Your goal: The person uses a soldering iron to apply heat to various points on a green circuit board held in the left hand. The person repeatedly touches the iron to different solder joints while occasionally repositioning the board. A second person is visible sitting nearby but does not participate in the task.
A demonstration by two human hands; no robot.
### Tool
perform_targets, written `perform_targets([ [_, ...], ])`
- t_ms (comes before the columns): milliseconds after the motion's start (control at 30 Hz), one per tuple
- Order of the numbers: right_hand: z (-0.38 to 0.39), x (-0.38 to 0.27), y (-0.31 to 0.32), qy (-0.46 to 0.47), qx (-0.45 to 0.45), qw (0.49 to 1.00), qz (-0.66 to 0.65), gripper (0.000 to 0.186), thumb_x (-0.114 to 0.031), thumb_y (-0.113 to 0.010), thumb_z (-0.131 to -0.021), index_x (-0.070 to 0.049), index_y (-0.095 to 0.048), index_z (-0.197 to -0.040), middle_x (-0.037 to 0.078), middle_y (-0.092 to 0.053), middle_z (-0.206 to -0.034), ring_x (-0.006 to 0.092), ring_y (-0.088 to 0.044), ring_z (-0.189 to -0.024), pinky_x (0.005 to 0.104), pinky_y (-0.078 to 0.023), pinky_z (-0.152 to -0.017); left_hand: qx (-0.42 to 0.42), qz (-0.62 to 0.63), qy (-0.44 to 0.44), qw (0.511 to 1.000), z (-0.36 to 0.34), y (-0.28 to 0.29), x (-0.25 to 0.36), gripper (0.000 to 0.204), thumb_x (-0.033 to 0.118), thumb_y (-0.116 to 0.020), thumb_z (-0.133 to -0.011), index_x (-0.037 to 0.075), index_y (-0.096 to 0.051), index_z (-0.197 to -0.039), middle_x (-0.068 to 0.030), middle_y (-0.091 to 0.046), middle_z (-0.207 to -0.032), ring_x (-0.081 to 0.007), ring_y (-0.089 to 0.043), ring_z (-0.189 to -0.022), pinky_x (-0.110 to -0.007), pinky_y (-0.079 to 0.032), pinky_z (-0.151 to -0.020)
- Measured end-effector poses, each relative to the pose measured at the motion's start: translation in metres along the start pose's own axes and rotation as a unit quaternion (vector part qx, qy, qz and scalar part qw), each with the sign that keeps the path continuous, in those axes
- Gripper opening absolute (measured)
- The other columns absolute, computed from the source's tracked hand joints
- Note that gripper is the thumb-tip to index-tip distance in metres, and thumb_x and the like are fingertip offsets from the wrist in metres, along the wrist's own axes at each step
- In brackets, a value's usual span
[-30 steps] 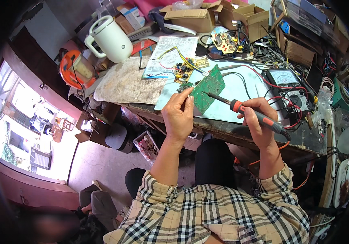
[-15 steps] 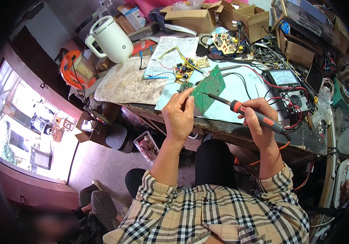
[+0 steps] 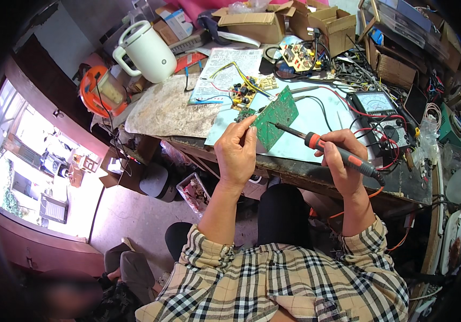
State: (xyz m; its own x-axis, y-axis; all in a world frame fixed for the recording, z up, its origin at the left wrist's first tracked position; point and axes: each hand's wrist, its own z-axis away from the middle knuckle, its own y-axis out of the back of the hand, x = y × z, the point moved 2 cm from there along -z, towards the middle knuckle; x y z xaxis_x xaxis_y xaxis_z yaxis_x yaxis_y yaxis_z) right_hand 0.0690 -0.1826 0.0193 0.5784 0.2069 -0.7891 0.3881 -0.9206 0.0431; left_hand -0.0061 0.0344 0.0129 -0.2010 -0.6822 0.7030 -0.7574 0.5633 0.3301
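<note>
My left hand (image 3: 235, 150) grips a green circuit board (image 3: 279, 119) by its near left edge, holding it tilted up with the solder side toward me. My right hand (image 3: 343, 153) holds a red-and-black soldering iron (image 3: 315, 141) with an orange cord; its metal tip meets the board near the middle, though I cannot tell if it touches. Behind the board, a populated board with coloured wires (image 3: 244, 95) rests on printed paper (image 3: 220, 64). To the right lies an analogue multimeter (image 3: 389, 131) with red and black leads.
The cluttered bench (image 3: 161, 118) also holds a white jug-like appliance (image 3: 150, 51), an orange container (image 3: 93, 91), cardboard boxes (image 3: 338, 29) and tangled cables. A plastic bin (image 3: 193, 193) stands below. Another person (image 3: 131, 273) is at the lower left, and a bright doorway (image 3: 53, 182) is left.
</note>
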Motion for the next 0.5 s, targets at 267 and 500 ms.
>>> perform_targets([
  [267,0.0000,-0.0003,0.0005,-0.002,0.005,1.000,0.010,0.011,-0.006,-0.062,-0.089,0.004,-0.063,-0.093,0.012,-0.068,-0.079,0.0134,-0.069,-0.067,0.0243,-0.054,-0.060,0.003,0.001,0.001,1.000,0.0004,0.0003,0.0003,0.022,0.001,-0.065,-0.088,0.004,-0.072,-0.109,-0.0057,-0.058,-0.073,-0.0134,-0.052,-0.061,-0.029,-0.042,-0.057],
  [500,0.0001,-0.0007,-0.0002,-0.005,-0.001,1.000,0.000,0.011,-0.006,-0.061,-0.089,0.004,-0.063,-0.093,0.012,-0.068,-0.079,0.0134,-0.069,-0.068,0.0241,-0.054,-0.061,-0.008,-0.006,0.026,1.000,0.0008,0.0013,-0.0002,0.024,0.002,-0.067,-0.088,0.003,-0.072,-0.111,-0.0028,-0.061,-0.076,-0.0088,-0.053,-0.067,-0.025,-0.045,-0.063],
])
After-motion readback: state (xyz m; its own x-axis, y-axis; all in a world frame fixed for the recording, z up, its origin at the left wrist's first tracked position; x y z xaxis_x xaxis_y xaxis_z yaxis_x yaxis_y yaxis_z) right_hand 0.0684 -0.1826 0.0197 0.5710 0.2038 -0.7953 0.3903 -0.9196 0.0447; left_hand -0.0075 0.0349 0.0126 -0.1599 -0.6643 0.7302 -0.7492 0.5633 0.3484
